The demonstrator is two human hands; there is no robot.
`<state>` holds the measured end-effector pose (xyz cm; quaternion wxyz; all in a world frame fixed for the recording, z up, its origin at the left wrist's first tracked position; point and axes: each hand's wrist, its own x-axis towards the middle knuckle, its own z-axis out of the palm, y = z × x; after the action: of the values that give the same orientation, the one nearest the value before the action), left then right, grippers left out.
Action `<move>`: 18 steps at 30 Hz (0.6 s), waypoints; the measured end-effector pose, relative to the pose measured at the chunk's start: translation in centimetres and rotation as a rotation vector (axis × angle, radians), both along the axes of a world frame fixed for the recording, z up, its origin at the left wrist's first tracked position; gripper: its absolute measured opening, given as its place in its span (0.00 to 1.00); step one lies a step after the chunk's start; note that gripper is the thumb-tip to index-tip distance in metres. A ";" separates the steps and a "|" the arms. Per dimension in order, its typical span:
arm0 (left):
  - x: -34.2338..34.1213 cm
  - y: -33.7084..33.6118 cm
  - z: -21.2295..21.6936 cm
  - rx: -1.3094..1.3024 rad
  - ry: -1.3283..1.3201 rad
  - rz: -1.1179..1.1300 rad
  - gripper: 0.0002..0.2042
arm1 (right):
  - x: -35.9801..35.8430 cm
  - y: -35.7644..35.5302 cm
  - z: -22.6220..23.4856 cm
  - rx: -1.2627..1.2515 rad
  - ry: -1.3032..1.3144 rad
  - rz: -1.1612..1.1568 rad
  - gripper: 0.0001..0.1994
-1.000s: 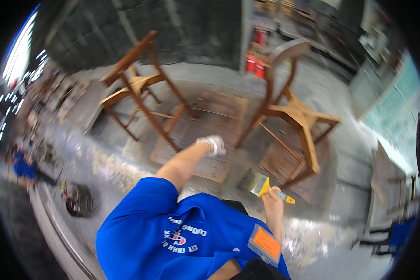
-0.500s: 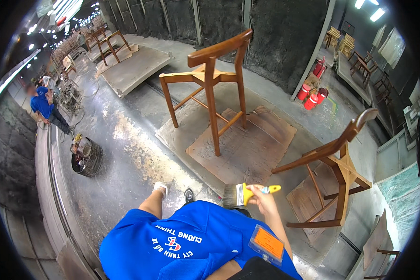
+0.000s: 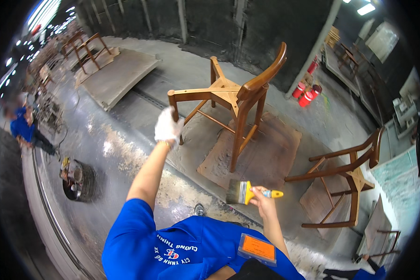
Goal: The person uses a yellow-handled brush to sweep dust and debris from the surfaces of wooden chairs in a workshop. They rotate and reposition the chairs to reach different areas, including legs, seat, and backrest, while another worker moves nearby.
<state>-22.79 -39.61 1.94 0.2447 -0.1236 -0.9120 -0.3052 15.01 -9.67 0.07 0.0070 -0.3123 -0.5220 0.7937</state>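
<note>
While we look down over our blue shirt point(image 3: 191, 247), our left hand point(image 3: 167, 126), in a white glove, is stretched out ahead and closed around the top of the front leg of a wooden chair point(image 3: 233, 98). That chair stands tilted on a stained board point(image 3: 261, 154) laid flat on the grey concrete floor point(image 3: 126, 154), its curved backrest pointing up and to the right, its bare seat frame showing a crossed brace.

Our right hand point(image 3: 261, 205), bare, is held nearer the body and pinches the yellow handle of a flat paintbrush point(image 3: 247, 192); the dark bristles point to the left, the handle tip to the right. The brush hangs in the air, well apart from the chair and not touching it.

To the right a second wooden chair point(image 3: 345, 177) lies over on its side on another board. Red fire extinguishers point(image 3: 305, 93) stand at the foot of a pillar beyond the first chair. On the floor to our left sits a dark round bucket point(image 3: 77, 179), and farther left another person in blue point(image 3: 25, 130) is blurred near the rim. More chair frames point(image 3: 86, 46) stand on a board in the far upper left.
</note>
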 end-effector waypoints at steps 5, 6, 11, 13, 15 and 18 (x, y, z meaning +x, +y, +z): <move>-12.2 1.8 3.9 -0.028 -0.410 -0.056 0.37 | 7.9 -1.3 -2.6 0.027 -0.180 -0.341 0.08; -13.7 1.6 3.0 0.000 -0.506 -0.107 0.38 | 9.6 -1.4 -3.0 0.048 -0.234 -0.408 0.08; -16.5 1.3 -0.6 0.054 -0.417 -0.163 0.30 | 16.0 -2.6 -4.7 0.074 -0.355 -0.703 0.09; -14.9 1.7 -0.4 0.162 -0.402 -0.184 0.28 | 17.0 -2.8 -5.1 0.029 -0.339 -0.729 0.09; -11.7 2.7 0.4 0.211 -0.369 -0.188 0.27 | 17.1 -2.5 -5.3 0.014 -0.306 -0.746 0.09; -5.1 5.2 1.6 0.253 -0.282 -0.184 0.28 | 15.9 -1.4 -5.4 0.022 -0.290 -0.766 0.08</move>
<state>-27.90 -34.37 3.59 0.0993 -0.1305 -0.8764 -0.4527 30.95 -11.10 -5.35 0.2320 -0.5925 -0.3719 0.6759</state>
